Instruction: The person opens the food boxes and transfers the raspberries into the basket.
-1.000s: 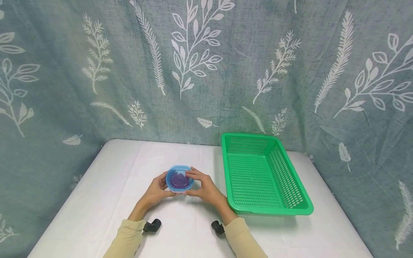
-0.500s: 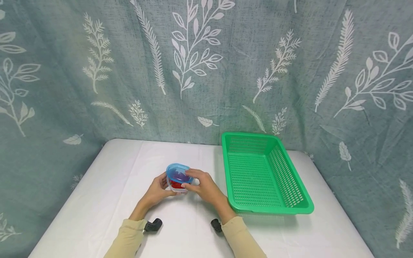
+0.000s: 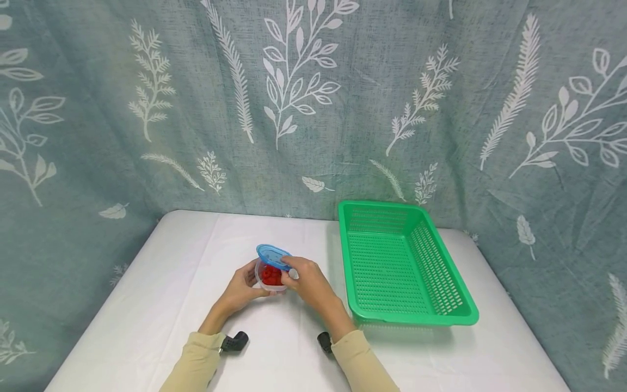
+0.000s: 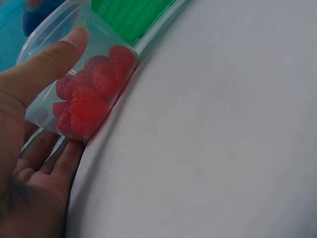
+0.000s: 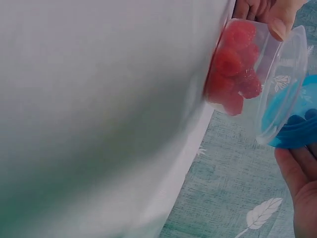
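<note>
You have the clear container [image 4: 101, 42] upright on the white table [image 3: 274, 348], in front of you; a cluster of red raspberries [image 4: 94, 91] lies at its bottom, seen through the wall; the blue lid [image 3: 272, 257] is off and held tilted over the far part of the opening, though you cannot tell whether its edge touches the rim. Your left hand [image 3: 241, 286] grips the container from the left, thumb on the near side; your right hand [image 3: 309, 277] pinches the lid by its right edge. Beige sleeves [image 3: 193, 362] cover both your forearms; a black device [image 3: 235, 341] juts inward at your left wrist, another at your right. The green basket [image 3: 389, 272] sits to the right, just beside your right forearm; behind the table hangs a grey-green curtain [image 3: 362, 81] with white leaf patterns.
</note>
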`<move>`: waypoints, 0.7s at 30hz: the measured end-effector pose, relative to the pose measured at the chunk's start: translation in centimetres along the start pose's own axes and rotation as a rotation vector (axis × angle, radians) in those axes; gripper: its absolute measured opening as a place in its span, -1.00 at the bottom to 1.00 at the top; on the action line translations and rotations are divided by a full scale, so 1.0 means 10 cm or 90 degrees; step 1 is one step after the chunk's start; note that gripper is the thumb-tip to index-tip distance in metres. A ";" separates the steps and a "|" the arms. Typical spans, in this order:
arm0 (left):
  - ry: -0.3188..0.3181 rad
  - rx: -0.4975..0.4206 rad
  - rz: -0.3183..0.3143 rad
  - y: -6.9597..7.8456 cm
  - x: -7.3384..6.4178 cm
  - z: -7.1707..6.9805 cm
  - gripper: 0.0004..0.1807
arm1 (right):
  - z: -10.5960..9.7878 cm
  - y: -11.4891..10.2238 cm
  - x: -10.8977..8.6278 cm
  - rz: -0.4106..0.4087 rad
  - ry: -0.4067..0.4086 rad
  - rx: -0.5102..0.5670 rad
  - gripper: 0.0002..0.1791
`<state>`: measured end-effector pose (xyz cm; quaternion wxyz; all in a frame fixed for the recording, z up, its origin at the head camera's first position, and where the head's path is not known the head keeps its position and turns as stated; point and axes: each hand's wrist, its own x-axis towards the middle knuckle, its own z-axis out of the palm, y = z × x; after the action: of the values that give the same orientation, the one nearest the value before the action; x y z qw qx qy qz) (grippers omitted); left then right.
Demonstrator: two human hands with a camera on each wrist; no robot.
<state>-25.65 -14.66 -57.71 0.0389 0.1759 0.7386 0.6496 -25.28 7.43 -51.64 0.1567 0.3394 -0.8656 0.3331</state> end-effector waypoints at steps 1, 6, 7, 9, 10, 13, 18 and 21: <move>0.001 0.005 0.000 0.00 0.00 0.00 0.01 | 0.00 -0.01 0.00 0.003 -0.001 0.000 -0.66; 0.001 0.007 0.003 -0.01 0.00 0.01 -0.01 | 0.02 0.02 -0.01 0.050 0.037 0.044 -0.66; -0.001 0.007 0.006 -0.01 0.00 0.01 0.00 | 0.03 0.02 0.00 0.061 0.053 0.057 -0.67; -0.003 0.008 0.012 -0.02 0.01 0.01 0.00 | 0.05 0.04 0.02 0.079 0.088 0.086 -0.69; -0.002 0.008 0.013 -0.02 0.01 0.01 0.00 | 0.06 0.04 0.04 0.084 0.106 0.097 -0.71; 0.006 0.011 0.021 -0.03 0.01 0.00 0.01 | 0.10 0.05 0.09 0.101 0.159 0.117 -0.76; 0.010 0.002 0.021 -0.03 0.00 0.00 0.03 | 0.15 0.07 0.17 0.128 0.254 0.125 -0.82; 0.012 -0.009 0.013 -0.03 0.00 0.02 0.03 | 0.19 0.09 0.20 0.161 0.291 0.126 -0.82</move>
<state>-25.64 -14.50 -58.01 0.0263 0.1774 0.7325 0.6567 -27.41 5.65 -52.41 0.2710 0.1581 -0.8066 0.5009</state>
